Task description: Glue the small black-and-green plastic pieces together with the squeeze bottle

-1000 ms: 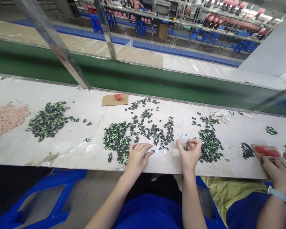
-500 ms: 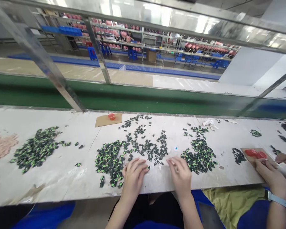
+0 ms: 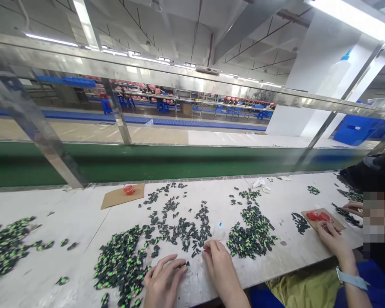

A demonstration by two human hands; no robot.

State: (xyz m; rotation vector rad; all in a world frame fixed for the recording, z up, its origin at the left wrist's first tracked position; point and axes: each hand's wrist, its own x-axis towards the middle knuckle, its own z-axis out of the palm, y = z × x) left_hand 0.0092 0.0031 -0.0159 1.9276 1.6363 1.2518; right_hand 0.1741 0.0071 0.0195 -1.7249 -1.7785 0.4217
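Our left hand (image 3: 163, 280) lies palm down on the white worktable (image 3: 67, 222), fingers spread and loose, grasping nothing; its fingertips (image 3: 182, 268) touch one small black-and-green piece (image 3: 186, 264). Just to the left of this hand sits the dense heap of black-and-green pieces (image 3: 122, 261).

Our right hand (image 3: 220, 267) rests beside the left, fingers curled toward the table; we cannot tell whether it pinches anything. Its fingertips meet the near edge of the scattered dark pieces (image 3: 182, 231) lying just beyond both hands. A tiny blue cap (image 3: 220, 223) lies a little beyond the right hand. To the right of it, a second heap of black-and-green pieces (image 3: 250, 233).

Far beyond the left hand: a cardboard square (image 3: 115, 197) bearing a small red cup (image 3: 128, 189). Crumpled white paper (image 3: 259, 184) well beyond the right hand.

Farther right, a co-worker's hand (image 3: 332, 239), wrist in a pale watch band (image 3: 351, 280), rests on a cardboard piece (image 3: 335, 220) with red caps (image 3: 317, 216).

We read no writing or labels anywhere.
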